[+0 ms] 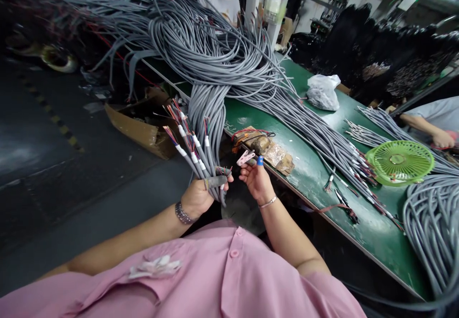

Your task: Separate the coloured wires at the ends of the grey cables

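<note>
My left hand is closed around a bunch of grey cables. Their stripped ends fan upward with white sleeves and red, blue and green wires showing. These cables run up into a big grey cable heap draped over the green workbench. My right hand is just to the right, fingers pinched on a small pink clip-like tool. One finger wears a blue cap. A watch is on my left wrist, a thin bracelet on my right.
A wooden block with wires sits at the bench edge. A green fan, a white plastic bag and more cable bundles lie on the bench. A cardboard box is on the floor. Other people work at back and right.
</note>
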A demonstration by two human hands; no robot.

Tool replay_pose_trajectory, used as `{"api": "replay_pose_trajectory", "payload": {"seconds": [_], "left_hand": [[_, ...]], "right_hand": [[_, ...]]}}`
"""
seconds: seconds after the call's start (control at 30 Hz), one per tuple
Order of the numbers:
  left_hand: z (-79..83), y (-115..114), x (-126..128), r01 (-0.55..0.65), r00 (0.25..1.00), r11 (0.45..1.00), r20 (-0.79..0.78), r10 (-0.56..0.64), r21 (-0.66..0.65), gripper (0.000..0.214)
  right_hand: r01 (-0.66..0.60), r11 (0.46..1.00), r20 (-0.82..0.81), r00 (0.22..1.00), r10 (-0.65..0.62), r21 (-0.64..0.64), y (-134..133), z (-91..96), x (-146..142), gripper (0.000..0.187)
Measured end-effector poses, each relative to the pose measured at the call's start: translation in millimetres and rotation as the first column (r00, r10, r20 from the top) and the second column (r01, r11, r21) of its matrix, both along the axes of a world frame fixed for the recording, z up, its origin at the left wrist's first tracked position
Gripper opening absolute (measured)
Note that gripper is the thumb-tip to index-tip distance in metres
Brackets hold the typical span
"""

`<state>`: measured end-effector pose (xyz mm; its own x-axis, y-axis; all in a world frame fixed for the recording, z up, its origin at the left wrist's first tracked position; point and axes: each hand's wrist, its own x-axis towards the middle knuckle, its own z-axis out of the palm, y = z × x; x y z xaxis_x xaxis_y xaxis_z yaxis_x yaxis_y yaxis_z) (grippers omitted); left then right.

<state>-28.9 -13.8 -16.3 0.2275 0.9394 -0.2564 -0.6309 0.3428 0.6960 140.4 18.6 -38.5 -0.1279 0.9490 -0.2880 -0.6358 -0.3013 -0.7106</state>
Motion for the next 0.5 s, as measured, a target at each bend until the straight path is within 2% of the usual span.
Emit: {"api": "replay_pose_trajectory", "payload": {"seconds": [0.07, 0.17, 0.37, 0.5], "left_hand": [[3.6, 3.2, 1.1, 0.003, 0.999, 1.0, 0.033, -0.003, -0.007, 0.02], [9.3, 9.4, 4.5, 0.017, 0.996, 0.999, 0.087, -0.014, -0.029, 0.016], [8.7, 20.1, 14.1, 0.015, 0.992, 0.999, 0.129, -0.009, -0.044, 0.016], [4.0, 21.2, 18.6, 0.025, 0.993, 0.998, 0.119, -0.019, -0.049, 0.014]], "right_hand": [[-0.001, 0.999, 0.037, 0.999, -0.001, 0.04, 6.5, 3.4, -0.8, 0.051], [-0.003, 0.997, 0.051, 0.999, -0.002, 0.082, 10.4, 12.0, -5.8, 0.047], [0.045, 0.999, -0.056, 0.997, -0.045, 0.0, 10.4, 18.5, -13.1, 0.036], [0.087, 0.996, -0.046, 0.995, -0.086, 0.013, 12.6, 14.6, -14.8, 0.036]]}}
